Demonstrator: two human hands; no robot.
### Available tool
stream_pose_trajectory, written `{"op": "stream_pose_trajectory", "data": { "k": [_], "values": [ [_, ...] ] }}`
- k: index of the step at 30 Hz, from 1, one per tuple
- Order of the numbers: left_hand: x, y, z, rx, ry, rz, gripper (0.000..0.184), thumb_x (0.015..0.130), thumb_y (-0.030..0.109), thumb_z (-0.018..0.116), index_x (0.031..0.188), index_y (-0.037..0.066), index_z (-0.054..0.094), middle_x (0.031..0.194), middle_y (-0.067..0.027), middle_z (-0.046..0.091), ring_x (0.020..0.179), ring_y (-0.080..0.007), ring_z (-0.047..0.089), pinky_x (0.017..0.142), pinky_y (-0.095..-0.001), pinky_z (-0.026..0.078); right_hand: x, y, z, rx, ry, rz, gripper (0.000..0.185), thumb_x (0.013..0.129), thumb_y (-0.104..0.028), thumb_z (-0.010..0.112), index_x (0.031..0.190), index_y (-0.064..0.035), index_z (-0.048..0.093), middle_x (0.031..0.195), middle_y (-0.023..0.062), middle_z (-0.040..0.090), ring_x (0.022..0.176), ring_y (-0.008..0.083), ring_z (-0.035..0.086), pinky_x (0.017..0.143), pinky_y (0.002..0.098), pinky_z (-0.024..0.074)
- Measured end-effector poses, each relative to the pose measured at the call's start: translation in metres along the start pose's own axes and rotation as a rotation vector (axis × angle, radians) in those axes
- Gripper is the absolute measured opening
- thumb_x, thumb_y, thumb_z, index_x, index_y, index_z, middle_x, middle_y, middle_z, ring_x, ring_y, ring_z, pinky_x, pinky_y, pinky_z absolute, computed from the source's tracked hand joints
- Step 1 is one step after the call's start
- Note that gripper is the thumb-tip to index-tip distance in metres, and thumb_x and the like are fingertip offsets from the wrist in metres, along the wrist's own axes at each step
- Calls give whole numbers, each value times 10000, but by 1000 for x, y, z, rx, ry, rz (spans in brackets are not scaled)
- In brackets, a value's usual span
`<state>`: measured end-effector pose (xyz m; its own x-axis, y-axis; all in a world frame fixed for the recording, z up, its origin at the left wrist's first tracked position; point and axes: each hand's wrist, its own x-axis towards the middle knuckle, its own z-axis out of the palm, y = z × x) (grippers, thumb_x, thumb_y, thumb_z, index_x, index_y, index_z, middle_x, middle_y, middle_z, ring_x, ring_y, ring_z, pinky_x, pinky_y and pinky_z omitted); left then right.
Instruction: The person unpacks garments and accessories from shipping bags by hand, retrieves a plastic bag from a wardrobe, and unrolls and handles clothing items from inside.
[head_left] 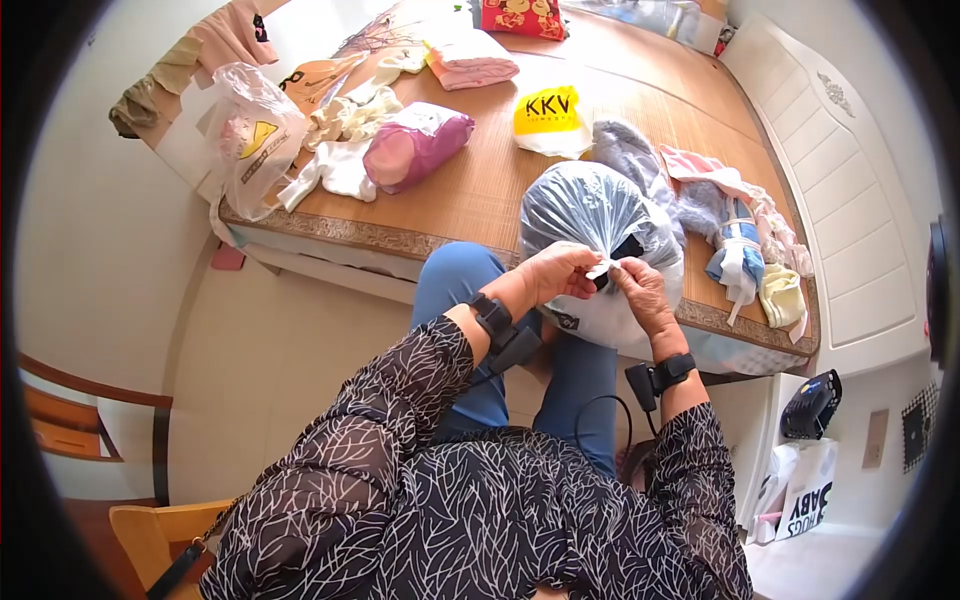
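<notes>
Clear plastic bag [575, 205] w/ dark contents, neck pinched btwn L hand [562, 272] & R hand [645, 292]

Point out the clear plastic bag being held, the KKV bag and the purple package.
Clear plastic bag [572, 200]: head view, on its bulging side.
KKV bag [549, 108]: head view, on its yellow printed panel.
Purple package [428, 148]: head view, on its middle.

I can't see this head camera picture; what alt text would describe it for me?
A person's left hand and right hand pinch the gathered neck of a stuffed plastic bag at a bed's edge. Folded clothes lie to its right; a purple package and a yellow KKV bag lie beyond.
</notes>
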<state>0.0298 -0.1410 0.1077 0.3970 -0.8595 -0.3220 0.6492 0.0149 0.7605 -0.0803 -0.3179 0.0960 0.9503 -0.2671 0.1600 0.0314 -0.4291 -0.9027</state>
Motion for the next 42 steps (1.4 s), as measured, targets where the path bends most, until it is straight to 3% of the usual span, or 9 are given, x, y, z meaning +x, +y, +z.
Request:
{"op": "stream_pose_trajectory", "data": {
  "k": [14, 18, 21, 25, 27, 29, 34, 38, 42],
  "values": [
    [-87, 107, 23, 107, 90, 527, 201, 909, 158, 569, 1050, 14, 581, 884, -87, 635, 798, -190, 646, 770, -306, 535, -1, -48, -34, 119, 177, 9, 91, 861, -104, 639, 809, -30, 634, 737, -56, 541, 680, 48, 458, 617, 223, 393],
    [-44, 70, 28, 767, 285, 841, 211, 907, 112, 572, 1095, 16, 579, 884, -68, 632, 853, -149, 590, 799, -271, 485, -30, -66, -65, 643, 265, -62, 57, 826, -38, 601, 864, -15, 637, 823, -8, 580, 799, 86, 515, 806, 246, 399],
    [-36, 45, 52, 1124, -19, 672, 103, 853, 90, 583, 869, 13, 650, 825, -114, 643, 808, -198, 626, 759, -322, 508, -55, -87, -74, 822, 423, -29, 137, 829, -57, 601, 935, 16, 647, 897, 42, 616, 863, 137, 562, 892, 300, 421],
    [10, 30, 35, 2146, 185, 637, 168, 695, 42, 536, 820, 16, 644, 840, -163, 648, 869, -326, 640, 734, -424, 515, -87, -69, -105, 663, 423, -18, 190, 825, -80, 612, 982, 22, 648, 924, 59, 640, 911, 142, 580, 931, 315, 420],
    [13, 40, 25, 1994, 594, 763, 211, 684, 60, 561, 870, 3, 641, 874, -190, 639, 874, -360, 627, 755, -430, 511, -102, -59, -116, 509, 469, 37, 171, 844, -135, 604, 922, 8, 660, 869, 31, 620, 818, 105, 537, 848, 274, 416],
    [21, 67, 1, 1916, 636, 975, 265, 693, 98, 595, 935, -2, 631, 935, -213, 635, 911, -376, 613, 793, -442, 500, -120, -42, -129, 383, 452, 64, 184, 862, -173, 596, 886, -3, 663, 848, 17, 605, 766, 87, 499, 794, 253, 406],
    [-5, 110, 5, 1725, 550, 776, 338, 752, 156, 600, 1060, 19, 607, 1056, -216, 617, 1034, -360, 571, 912, -425, 446, -133, -17, -139, 450, 484, 188, 180, 867, -184, 609, 886, -8, 644, 848, 4, 595, 755, 97, 491, 763, 239, 408],
    [0, 110, 11, 1597, 489, 1118, 433, 782, 68, 561, 1214, 43, 552, 1122, -226, 590, 1090, -359, 539, 946, -422, 422, -99, -72, -110, -841, 737, -157, 167, 853, -27, 581, 1018, -21, 607, 979, 97, 623, 938, 244, 583, 870, 356, 445],
    [0, 97, 20, 1396, 443, 1243, 387, 805, 2, 533, 1186, 65, 563, 1062, -215, 606, 1038, -358, 559, 907, -407, 441, -66, -141, -53, -628, 437, -497, 226, 813, 67, 523, 1000, -27, 608, 991, 132, 624, 955, 287, 587, 868, 383, 455]
  ]
}}
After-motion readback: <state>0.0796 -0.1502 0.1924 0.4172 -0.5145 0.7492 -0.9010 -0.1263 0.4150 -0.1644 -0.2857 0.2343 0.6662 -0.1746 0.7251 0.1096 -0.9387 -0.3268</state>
